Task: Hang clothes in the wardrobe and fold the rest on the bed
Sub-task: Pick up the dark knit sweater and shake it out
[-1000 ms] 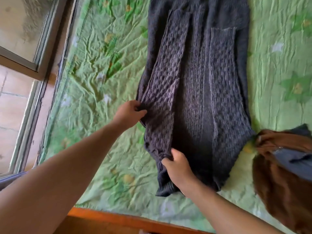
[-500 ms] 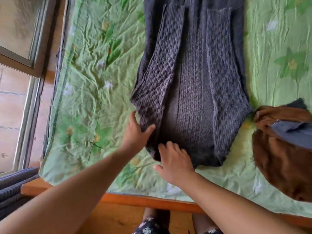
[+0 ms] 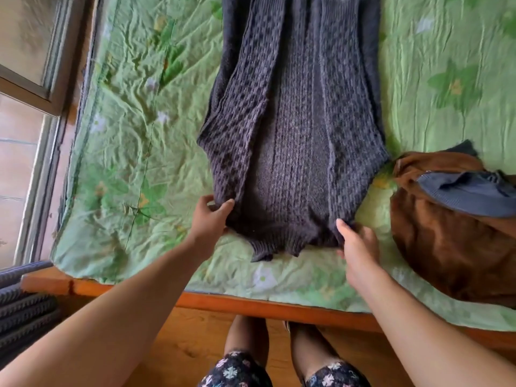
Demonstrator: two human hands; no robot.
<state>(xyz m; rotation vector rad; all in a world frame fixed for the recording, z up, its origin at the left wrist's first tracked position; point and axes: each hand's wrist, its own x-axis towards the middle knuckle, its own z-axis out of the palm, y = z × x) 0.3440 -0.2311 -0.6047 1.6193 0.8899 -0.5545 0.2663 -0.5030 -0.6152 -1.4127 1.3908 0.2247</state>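
Left grip pinches the hem's left corner, right grip curls round the right corner of the knit sweater, near the bed front edge. Probably soft, floppy, stretchy - hold both hem corners.

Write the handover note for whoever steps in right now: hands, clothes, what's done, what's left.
Hands: left hand grips the sweater at its near left corner; right hand at its near right corner.
Sweater lies flat on the bed, both sides folded in over the middle.
To its right: brown garment, grey garment on top, crumpled.
Done: sides folded in. Left: fold the sweater up from the hem, then deal with the other two.
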